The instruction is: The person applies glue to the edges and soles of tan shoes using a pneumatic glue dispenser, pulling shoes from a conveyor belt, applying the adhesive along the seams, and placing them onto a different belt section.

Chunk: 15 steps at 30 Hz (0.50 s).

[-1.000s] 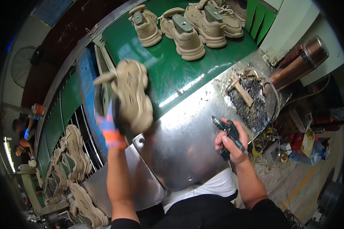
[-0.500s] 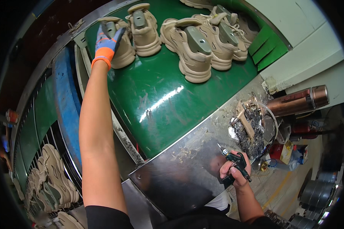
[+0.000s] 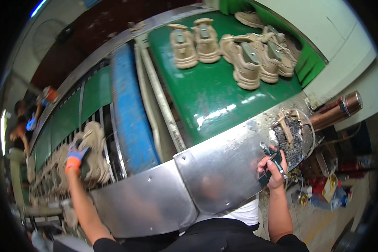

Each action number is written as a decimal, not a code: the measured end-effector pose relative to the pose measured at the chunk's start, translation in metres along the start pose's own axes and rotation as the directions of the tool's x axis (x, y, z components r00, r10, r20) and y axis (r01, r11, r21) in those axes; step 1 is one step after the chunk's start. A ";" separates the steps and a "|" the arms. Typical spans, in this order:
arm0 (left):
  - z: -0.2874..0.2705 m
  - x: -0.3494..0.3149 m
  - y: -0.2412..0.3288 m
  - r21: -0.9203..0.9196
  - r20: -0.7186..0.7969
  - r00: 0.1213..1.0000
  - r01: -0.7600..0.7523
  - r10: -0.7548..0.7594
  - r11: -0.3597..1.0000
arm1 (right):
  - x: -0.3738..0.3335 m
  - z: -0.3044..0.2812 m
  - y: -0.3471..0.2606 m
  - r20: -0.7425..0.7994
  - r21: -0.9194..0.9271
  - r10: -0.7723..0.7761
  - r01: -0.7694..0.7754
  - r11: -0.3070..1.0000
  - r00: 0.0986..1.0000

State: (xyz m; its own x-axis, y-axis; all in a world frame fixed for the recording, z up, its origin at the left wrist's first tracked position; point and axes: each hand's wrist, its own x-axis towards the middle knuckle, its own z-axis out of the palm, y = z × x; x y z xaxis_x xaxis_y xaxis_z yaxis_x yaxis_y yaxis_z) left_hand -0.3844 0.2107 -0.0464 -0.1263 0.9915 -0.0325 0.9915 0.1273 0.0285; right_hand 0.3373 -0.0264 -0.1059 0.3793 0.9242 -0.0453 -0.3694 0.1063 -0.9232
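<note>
My left hand, in a grey-blue glove with an orange cuff, is over the beige sneakers at the left. Its thumb stands apart from the fingers, close against one sneaker; blur hides whether they touch firmly. My right hand is bare and closed around a dark green gun-shaped tool with a metal nozzle, above the steel sheet. On the green belt stand a pair of beige sneakers, a left one and a right one, with grey-green inserts. Several more sneakers stand farther right.
A blue beam and a pale rail separate the green belt from the left rack. A round tray of dark scraps sits by a copper flask. Another person is at the far left.
My left hand has let go of the sneaker on the green belt and swung left to the rack. The view has turned left. My right hand still grips the tool.
</note>
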 end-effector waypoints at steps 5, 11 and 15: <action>0.001 -0.048 0.071 0.000 -0.355 0.935 -0.030 0.028 1.000 | -0.002 0.002 0.003 0.050 0.005 -0.036 0.036 0.999 0.998; -0.026 -0.188 0.193 -0.310 -0.575 0.757 -0.553 0.311 0.773 | -0.018 -0.002 0.008 0.045 -0.051 -0.149 0.152 0.987 0.988; -0.034 -0.270 0.266 -0.016 -0.181 0.663 -0.740 0.726 0.672 | -0.016 -0.008 0.009 0.066 -0.022 -0.142 0.143 0.989 0.988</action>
State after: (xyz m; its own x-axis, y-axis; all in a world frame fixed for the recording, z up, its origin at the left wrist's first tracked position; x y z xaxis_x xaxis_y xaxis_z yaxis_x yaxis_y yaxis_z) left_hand -0.0878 -0.0225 0.0037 0.6301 0.7553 0.1804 0.7595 -0.6478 0.0595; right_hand 0.3346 -0.0435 -0.1171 0.3713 0.9218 0.1110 -0.2924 0.2296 -0.9283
